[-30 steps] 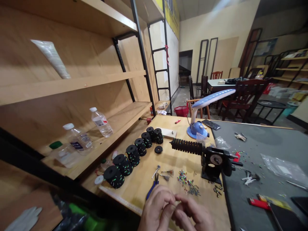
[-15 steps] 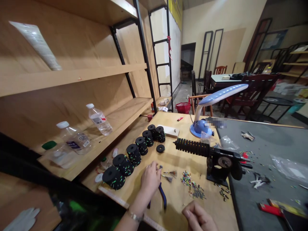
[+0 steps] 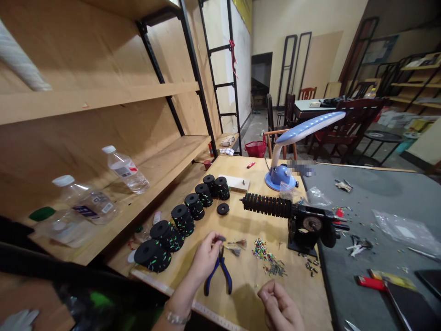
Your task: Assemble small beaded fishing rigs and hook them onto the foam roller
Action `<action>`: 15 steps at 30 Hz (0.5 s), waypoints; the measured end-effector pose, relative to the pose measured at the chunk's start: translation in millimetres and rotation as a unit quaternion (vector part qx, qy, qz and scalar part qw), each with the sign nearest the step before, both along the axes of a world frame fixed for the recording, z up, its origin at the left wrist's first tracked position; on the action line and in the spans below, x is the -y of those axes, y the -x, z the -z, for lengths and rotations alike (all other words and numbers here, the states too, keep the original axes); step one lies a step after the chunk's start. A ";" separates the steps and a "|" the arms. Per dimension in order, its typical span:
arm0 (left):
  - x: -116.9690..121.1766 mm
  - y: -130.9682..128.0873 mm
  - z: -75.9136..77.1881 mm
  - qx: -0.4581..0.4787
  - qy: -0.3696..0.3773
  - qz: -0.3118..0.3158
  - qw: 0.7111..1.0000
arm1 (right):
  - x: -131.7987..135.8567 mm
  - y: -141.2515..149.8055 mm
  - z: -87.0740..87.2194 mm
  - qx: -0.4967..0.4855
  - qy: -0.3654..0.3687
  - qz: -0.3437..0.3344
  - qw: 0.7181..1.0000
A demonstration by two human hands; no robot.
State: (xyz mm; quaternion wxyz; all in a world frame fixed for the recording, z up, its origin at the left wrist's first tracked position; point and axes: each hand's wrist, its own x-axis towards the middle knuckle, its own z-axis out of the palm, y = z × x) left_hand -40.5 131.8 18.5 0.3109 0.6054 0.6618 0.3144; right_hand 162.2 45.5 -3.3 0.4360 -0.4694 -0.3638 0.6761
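Observation:
My left hand (image 3: 206, 254) is over the table, its fingertips pinched on a small grey thing (image 3: 222, 238) too small to name. Just right of the hand lie pliers with blue handles (image 3: 226, 276), handles spread toward me. Beside the fingertips rest two small bundles of thin pieces with grey, fanned ends (image 3: 234, 251). Closer to the front edge, my right hand (image 3: 280, 307) has thumb and forefinger pressed together; whatever may be between them is hidden. Between and beyond the hands are a pile of small coloured beads (image 3: 262, 248) and a heap of tiny grey metal pieces (image 3: 276, 268).
Black foam spools (image 3: 152, 255) with bright bits stand in a row at left, near a flat black disc (image 3: 223, 208). A black clamp device with a ridged roll (image 3: 267, 205) and a blue lamp (image 3: 277, 177) stand at right. Shelves with bottles (image 3: 126, 170) border the left side.
The view has shifted, so the scene sits further left. My left wrist covers less of the pliers, and both handles now show. My right hand stays near the front edge, still pinched.

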 end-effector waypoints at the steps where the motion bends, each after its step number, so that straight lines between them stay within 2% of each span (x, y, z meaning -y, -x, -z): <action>1: 12.7 -3.9 -2.9 0.039 0.010 0.018 0.999 | -0.1 -0.1 0.8 -0.001 0.000 0.000 1.000; 3: 38.5 -16.5 -5.7 0.242 0.063 0.061 0.966 | -0.4 -0.5 3.1 0.003 -0.006 -0.007 1.000; 6: 70.4 -40.7 -2.3 0.436 0.171 0.049 0.882 | 0.0 -1.5 7.8 0.013 -0.010 -0.022 1.000; 7: 78.1 -48.1 0.3 0.466 0.191 0.040 0.863 | 0.7 -1.8 9.6 0.017 -0.010 -0.021 1.000; 9: 89.0 -59.8 6.3 0.494 0.210 0.024 0.844 | 3.1 -2.1 13.0 0.019 -0.006 -0.010 1.000; 15: 99.8 -73.9 19.0 0.517 0.217 -0.023 0.828 | 11.3 -3.7 16.1 0.017 -0.005 0.020 1.000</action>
